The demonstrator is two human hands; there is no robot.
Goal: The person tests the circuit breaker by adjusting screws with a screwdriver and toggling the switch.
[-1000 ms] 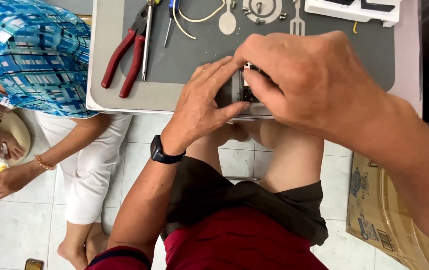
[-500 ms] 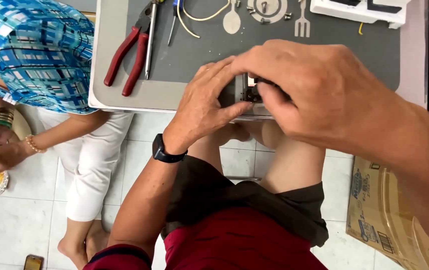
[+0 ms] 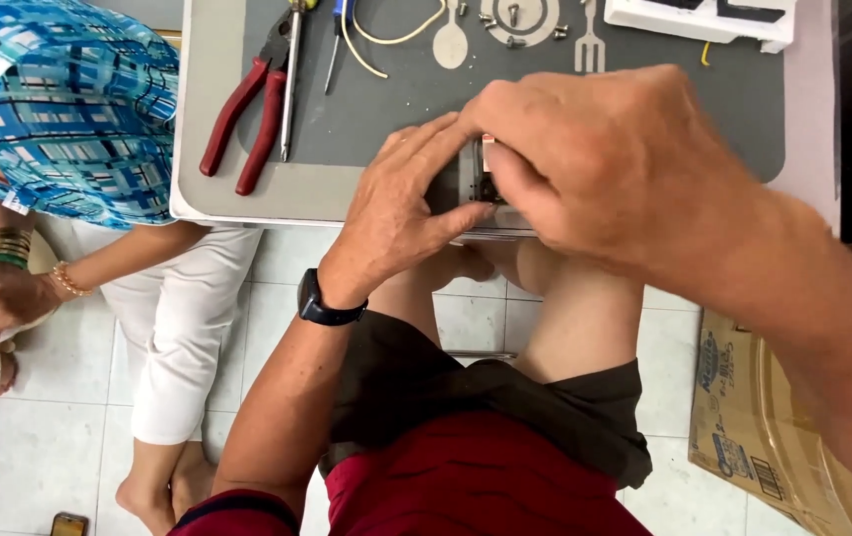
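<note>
Both hands close on a small metal part [image 3: 481, 184] at the surface [image 3: 277, 194] edge — left hand [image 3: 401, 203] steadying it. The right hand [image 3: 595, 159] pinches its top; red pliers [image 3: 242, 124] lie nearby.

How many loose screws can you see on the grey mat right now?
4 at least: the screws sit clustered at the mat's far edge, inside the printed plate outline between the spoon and fork outlines. Others may lie hidden under the hands or beyond the frame.
</note>
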